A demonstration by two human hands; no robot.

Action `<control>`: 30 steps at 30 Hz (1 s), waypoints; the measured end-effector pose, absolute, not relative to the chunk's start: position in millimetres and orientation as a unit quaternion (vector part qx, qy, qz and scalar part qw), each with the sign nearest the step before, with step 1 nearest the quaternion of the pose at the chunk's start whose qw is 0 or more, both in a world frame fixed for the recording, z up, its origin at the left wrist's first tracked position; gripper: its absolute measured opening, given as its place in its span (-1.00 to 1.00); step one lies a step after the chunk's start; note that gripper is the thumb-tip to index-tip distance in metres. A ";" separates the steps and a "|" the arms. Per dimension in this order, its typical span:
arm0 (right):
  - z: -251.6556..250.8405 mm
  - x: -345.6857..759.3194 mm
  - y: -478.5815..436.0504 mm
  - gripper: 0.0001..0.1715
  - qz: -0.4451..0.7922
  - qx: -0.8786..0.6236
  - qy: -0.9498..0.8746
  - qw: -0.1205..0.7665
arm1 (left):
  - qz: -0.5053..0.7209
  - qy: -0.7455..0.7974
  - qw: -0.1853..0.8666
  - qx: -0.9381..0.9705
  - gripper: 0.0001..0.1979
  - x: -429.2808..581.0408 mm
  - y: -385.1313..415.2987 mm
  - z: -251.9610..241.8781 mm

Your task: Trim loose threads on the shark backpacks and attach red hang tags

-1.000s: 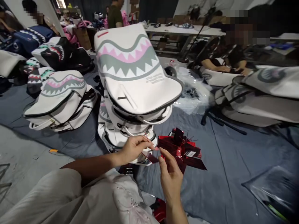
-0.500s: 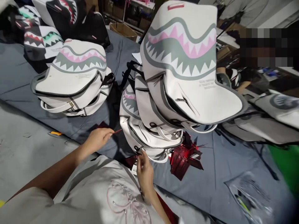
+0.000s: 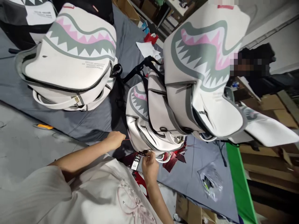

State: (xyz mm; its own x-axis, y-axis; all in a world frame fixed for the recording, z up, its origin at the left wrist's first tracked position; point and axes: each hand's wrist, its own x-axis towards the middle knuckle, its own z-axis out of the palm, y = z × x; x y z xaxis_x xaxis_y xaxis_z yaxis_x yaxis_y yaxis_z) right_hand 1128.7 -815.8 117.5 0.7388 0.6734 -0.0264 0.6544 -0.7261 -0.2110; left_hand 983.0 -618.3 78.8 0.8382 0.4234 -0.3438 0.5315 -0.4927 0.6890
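My left hand (image 3: pixel 115 140) is closed, pinching a thin red strand (image 3: pixel 126 139) beside the lower backpack of a stack. My right hand (image 3: pixel 149 166) is closed at that backpack's top edge, near the handle; what its fingers pinch is hidden. Cream backpacks with grey and pink shark-mouth prints make up the stack: the lowest backpack (image 3: pixel 137 124) is nearest me, and the top backpack (image 3: pixel 198 71) has its front panel sagging. Just left of my right hand hangs a black tag (image 3: pixel 135 163) with a white label. Dark red shiny strips (image 3: pixel 171 161) lie behind the handle.
Another cream backpack (image 3: pixel 77 59) rests on the grey cloth-covered table (image 3: pixel 93 124) at left. An orange-handled tool (image 3: pixel 45 126) is at the table's front edge. At right are a clear plastic bag (image 3: pixel 211 182), a green surface (image 3: pixel 238 174) and cardboard boxes (image 3: pixel 268 158).
The view has swung rightward and tilted. My left hand has come closer to the lowest backpack with the red strand. My right hand stays at the backpack's top edge, and the black tag shows more fully.
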 end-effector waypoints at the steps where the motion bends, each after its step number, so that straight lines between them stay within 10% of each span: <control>1: 116.1 1128.6 -816.4 -0.74 0.048 -0.931 -0.343 0.117 | -0.071 0.281 0.421 0.860 -0.72 983.1 -615.9 73.8; 16: 116.5 1128.0 -818.9 -0.48 0.089 -0.899 -0.181 0.388 | 0.035 0.222 0.517 0.826 -0.77 1025.5 -612.1 68.9; 30: 123.4 1132.7 -815.4 -0.48 0.146 -0.894 -0.125 0.405 | 0.046 0.181 0.600 0.778 -0.72 987.8 -657.2 53.4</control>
